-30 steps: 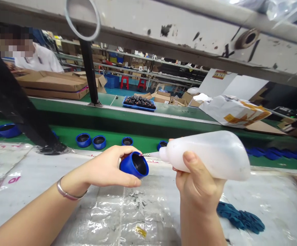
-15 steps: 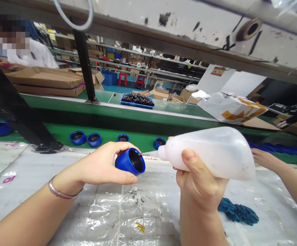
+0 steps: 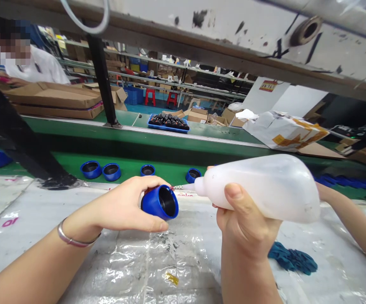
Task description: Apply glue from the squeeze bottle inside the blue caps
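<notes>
My left hand [image 3: 129, 204] is closed round a blue cup-shaped ring [image 3: 151, 204] with a black inside, tilted so its mouth faces right. In my right hand [image 3: 249, 215] is a white translucent squeeze bottle [image 3: 262, 185], lying nearly level with its nozzle [image 3: 183, 186] pointing left. The reddish nozzle tip is at the ring's upper rim; whether it touches, I cannot tell. Beyond my hands, several similar blue rings, among them one ring [image 3: 111, 171] and another ring [image 3: 193, 175], sit on the green belt [image 3: 129, 162].
Plastic sheeting [image 3: 119, 270] covers the table, with a teal cloth [image 3: 292, 257] at right. Another person's arm [image 3: 350, 215] reaches in there. A black post [image 3: 40, 156] stands at left, a beam [image 3: 170, 38] crosses above. Behind are a blue tray [image 3: 167, 126] and a wrapped package [image 3: 293, 131].
The rings on the belt have shifted slightly left in view. The nozzle tip sits a little further left and higher along the held ring's rim. Both hands keep their holds.
</notes>
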The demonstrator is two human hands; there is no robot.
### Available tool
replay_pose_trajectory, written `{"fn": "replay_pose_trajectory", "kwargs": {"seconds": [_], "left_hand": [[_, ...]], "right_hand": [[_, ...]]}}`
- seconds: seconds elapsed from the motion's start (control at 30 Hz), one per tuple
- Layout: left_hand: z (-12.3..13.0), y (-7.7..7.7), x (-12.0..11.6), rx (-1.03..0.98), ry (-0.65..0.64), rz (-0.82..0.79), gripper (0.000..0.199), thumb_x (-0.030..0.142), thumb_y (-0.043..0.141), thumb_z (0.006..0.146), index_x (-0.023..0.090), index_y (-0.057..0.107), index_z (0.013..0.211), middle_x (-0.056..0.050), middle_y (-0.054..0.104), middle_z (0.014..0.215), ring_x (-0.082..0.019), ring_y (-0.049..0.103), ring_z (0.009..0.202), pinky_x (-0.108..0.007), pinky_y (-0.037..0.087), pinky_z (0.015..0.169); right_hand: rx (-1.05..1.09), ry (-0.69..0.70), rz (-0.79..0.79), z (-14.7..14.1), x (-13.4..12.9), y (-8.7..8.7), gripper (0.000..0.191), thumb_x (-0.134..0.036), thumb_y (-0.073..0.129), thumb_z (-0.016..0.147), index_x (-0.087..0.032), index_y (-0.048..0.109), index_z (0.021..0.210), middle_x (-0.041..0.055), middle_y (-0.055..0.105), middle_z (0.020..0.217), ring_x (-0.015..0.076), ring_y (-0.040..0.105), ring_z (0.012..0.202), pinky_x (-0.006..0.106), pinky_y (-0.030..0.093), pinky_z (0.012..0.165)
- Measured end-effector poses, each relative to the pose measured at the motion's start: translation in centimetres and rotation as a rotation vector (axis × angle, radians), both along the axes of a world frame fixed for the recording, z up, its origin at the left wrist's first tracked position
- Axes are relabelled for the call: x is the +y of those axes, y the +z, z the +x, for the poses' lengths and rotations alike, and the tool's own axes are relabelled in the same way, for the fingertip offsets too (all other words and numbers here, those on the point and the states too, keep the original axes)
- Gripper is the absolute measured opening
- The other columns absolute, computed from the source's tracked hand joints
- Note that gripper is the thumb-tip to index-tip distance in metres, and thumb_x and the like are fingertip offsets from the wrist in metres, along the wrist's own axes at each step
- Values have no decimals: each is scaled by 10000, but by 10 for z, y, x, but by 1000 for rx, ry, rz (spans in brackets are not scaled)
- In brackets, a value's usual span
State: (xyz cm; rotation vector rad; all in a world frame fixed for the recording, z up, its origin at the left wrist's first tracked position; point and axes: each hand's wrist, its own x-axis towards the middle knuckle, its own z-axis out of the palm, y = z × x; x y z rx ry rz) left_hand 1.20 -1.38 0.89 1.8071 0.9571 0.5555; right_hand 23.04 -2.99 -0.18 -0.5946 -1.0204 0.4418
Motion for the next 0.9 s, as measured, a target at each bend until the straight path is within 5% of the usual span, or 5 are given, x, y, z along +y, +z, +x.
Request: {"fn": "replay_pose_trajectory", "kwargs": {"seconds": [0.9], "left_hand": [[0,5,-1,27,-5,87,526,368,891,671,214,706,1138,-16,760,1073,-252,714,970,-326,563,826]], "right_hand": [[-118,-42,-60,7,-9,0,185,-308,903,723,-228,764,815,20,722,793,215,707,708,395,658,628]]}}
